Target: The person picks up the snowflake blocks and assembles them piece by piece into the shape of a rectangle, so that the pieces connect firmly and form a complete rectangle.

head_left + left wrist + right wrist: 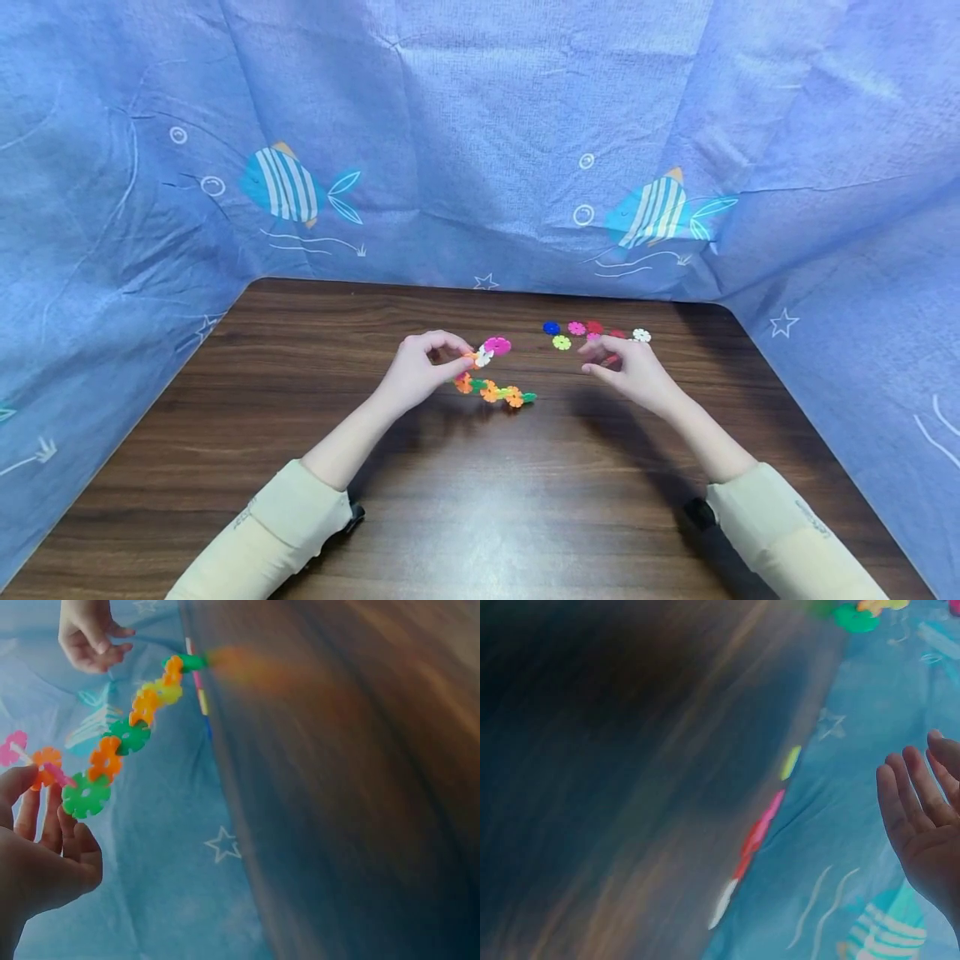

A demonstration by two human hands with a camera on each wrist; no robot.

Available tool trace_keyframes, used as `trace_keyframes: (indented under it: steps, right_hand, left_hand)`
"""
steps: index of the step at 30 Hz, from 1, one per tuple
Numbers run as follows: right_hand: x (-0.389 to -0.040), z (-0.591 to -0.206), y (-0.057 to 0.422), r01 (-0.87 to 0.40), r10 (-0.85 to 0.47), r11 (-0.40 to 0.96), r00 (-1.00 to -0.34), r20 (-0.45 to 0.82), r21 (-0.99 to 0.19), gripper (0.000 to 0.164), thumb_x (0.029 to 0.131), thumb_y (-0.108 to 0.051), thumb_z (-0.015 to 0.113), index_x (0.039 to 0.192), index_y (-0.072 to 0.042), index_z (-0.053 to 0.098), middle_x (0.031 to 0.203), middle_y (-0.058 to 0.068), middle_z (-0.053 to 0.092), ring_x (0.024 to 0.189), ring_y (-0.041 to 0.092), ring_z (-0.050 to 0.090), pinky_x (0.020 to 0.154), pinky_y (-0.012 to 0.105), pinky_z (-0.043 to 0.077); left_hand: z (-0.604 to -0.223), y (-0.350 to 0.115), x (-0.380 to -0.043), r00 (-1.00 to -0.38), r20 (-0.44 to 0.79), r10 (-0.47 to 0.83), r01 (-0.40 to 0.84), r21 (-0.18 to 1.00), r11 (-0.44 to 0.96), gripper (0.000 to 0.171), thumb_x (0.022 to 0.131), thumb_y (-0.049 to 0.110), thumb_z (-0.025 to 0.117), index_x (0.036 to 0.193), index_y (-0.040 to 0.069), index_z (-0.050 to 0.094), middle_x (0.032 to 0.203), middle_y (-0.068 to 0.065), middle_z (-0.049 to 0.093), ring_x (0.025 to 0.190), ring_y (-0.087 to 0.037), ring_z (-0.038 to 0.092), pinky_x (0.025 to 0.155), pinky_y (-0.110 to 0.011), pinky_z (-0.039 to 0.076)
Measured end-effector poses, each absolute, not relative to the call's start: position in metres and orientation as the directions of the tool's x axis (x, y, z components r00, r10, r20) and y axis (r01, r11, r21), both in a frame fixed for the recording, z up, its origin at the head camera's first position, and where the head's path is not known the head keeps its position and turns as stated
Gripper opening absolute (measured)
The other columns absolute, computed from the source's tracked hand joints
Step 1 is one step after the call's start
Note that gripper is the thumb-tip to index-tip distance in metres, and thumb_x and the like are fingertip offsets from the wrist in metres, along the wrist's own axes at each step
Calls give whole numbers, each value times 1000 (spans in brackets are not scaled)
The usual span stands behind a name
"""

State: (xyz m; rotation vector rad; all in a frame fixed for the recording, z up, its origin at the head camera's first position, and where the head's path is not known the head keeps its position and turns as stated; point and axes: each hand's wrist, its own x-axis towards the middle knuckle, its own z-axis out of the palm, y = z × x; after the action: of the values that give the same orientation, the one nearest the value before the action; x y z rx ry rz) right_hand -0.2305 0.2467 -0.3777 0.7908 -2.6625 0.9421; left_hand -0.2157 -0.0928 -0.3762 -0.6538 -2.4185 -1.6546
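My left hand point(416, 371) pinches a chain of flower-shaped interlocking discs between thumb and fingertips, near an orange disc point(48, 766) at one end. Beyond the fingertips a white disc point(483, 357) and a magenta disc point(497, 345) stick out. From the grip the rest of the chain, orange, green and yellow discs point(130, 736), runs away to the right, held up above the table. My right hand point(633, 371) hovers with relaxed fingers and a gap between thumb and forefinger. Nothing shows in its grasp, and it partly covers loose discs behind it.
Loose flower discs lie on the table's far right part: a blue disc point(551, 328), a yellow-green disc point(562, 342), a white disc point(641, 335), and several pink and red ones. The brown wooden table point(480, 500) meets a blue fish-print curtain point(480, 150) at the back.
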Motion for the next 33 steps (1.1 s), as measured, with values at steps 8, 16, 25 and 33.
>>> trace_keyframes:
  steps: [8,16,25,33]
  right_hand:
    - [-252,-396,273,-577,-448,689,-814,369,-438,24,77,-4,76,99,-2,68,92,13,71,82,29,66,73,45,54]
    - [-274,-409,295,-543,-434,761,-833,344,-355,27,75,-5,77,100,-4,69,97,13,70,87,33,63,74,47,49]
    - [-297,-417,309,-529,-451,782,-845,288,-328,25,74,-2,76,98,-1,68,95,15,69,90,33,63,82,49,47]
    - [-302,-422,313,-477,-429,813,-879,209,-334,24,80,-4,72,103,2,67,100,19,67,94,34,61,82,49,48]
  left_hand:
    - [-384,-100,-221,-912,257,321,365,864,347,10,82,18,74,87,10,71,76,-3,68,66,-16,57,56,-23,46]
    - [-388,-102,-229,-893,265,364,410,814,412,5,83,11,71,88,10,69,78,1,68,69,-12,60,61,-25,50]
    - [-395,-103,-240,-828,318,462,535,693,482,19,84,7,67,102,5,62,79,2,64,71,-8,59,65,-23,51]
    - [-400,-105,-245,-753,377,539,645,585,492,40,85,3,66,120,5,47,79,0,67,69,-6,60,63,-22,51]
